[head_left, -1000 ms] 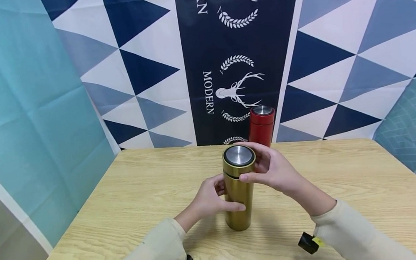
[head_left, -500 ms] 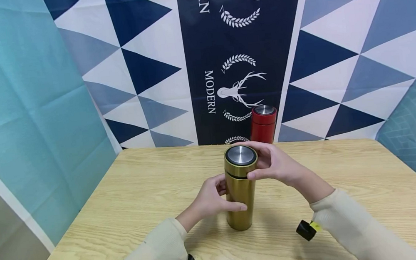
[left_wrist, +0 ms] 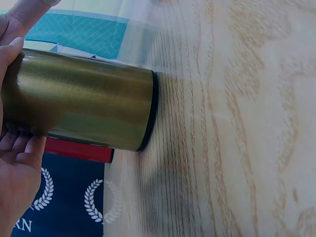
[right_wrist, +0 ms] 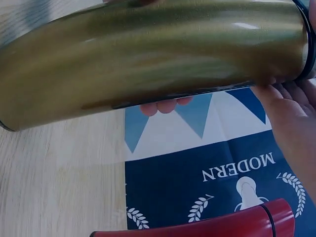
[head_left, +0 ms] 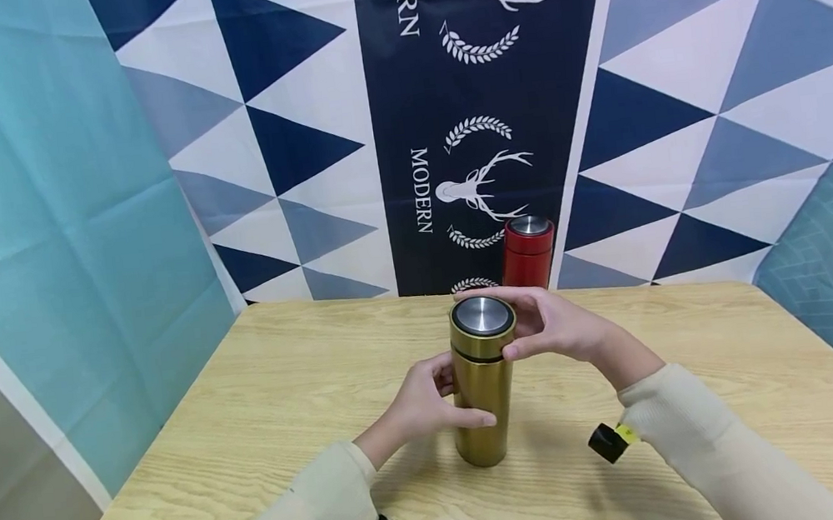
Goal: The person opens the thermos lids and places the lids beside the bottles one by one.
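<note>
Two hands on the gold flask (head_left: 484, 392), upright mid-bench (head_left: 263, 392): my left hand (head_left: 418, 402) wraps its body, my right hand (head_left: 554, 326) curls round its lid (head_left: 483, 325). A red flask (head_left: 527, 253) stands behind.

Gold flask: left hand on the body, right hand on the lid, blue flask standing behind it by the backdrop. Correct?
Not quite. The flask behind is red, not blue, as the head view shows. The rest holds: left hand grips the gold flask body, right hand its lid.
</note>
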Tool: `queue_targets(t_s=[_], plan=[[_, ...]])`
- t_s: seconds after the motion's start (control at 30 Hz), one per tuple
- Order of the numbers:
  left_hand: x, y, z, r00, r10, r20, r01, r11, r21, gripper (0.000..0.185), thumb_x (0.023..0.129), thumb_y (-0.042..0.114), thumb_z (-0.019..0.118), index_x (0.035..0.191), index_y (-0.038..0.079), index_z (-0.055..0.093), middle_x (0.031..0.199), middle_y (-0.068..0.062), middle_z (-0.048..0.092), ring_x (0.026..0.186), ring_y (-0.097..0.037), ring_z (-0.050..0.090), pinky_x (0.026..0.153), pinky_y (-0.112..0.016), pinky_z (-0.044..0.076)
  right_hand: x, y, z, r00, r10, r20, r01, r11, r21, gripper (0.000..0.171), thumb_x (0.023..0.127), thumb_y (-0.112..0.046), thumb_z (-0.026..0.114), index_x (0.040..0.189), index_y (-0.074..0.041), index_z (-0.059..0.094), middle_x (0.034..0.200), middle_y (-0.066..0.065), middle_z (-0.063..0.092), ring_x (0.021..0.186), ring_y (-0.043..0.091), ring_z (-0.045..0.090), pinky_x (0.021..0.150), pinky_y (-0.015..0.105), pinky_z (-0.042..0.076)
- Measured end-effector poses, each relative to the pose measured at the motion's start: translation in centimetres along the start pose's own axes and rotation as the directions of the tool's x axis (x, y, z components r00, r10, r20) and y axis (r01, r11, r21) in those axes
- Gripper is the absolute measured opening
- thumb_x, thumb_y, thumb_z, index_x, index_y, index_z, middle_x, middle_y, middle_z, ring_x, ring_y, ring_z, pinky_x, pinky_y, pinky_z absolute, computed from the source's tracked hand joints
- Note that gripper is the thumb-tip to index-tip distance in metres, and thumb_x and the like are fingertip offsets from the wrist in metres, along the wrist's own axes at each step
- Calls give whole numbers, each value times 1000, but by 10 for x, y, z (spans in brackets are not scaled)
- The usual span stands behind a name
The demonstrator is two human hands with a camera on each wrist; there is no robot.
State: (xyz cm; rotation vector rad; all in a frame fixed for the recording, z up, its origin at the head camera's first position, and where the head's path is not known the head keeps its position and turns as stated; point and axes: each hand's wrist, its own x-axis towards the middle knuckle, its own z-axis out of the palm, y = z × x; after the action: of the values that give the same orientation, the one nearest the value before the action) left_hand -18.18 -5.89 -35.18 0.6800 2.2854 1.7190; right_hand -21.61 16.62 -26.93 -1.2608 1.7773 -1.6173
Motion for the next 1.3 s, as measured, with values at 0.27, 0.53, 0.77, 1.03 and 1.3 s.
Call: queue_targets(t_s=[0.27,0.53,0.77,1.03,1.3], plan=[[1,-2,0,1000,4,-1,-4,1000,13,60,70,18,85,124,17,60,121,-3,66,105,-10,65,95,-24,52,-5,1,12,996,-11,-83,6,998,-66,85,83,-9,73,151,-3,21,151,-1,39,132,8,49,106,25,46],[0,-2,0,1000,29,8,-29,1000,-12,60,70,15,85,125,15,60,121,-5,66,105,-9,65,95,-22,52,-6,-15,54,855,56,-516,-212,945,-248,81,74,-13,83,142,-8,39,138,13,53,119,15,59,98,25,52],[0,-1,0,999,34,1,-34,999,-7,60,70,13,85,124,15,60,121,-5,66,105,-8,65,93,-19,52,-3,-24,84,724,2,-690,-309,895,-321,79,72,-15,84,140,-10,44,131,12,60,110,27,63,87,14,52],[0,-1,-1,1000,19,7,-19,1000,-6,59,70,14,85,124,15,60,120,-5,66,106,-11,65,95,-23,52,0,-23,87,684,11,-729,-304,913,-272,76,74,-12,83,140,-8,46,134,13,58,115,27,63,90,13,51],[0,-2,0,1000,19,13,-19,1000,9,60,70,17,85,125,18,59,121,-2,66,107,-11,65,96,-24,52,-3,-17,74,743,30,-668,-251,938,-237,76,73,-8,82,140,-10,46,136,12,56,111,6,63,93,17,52]])
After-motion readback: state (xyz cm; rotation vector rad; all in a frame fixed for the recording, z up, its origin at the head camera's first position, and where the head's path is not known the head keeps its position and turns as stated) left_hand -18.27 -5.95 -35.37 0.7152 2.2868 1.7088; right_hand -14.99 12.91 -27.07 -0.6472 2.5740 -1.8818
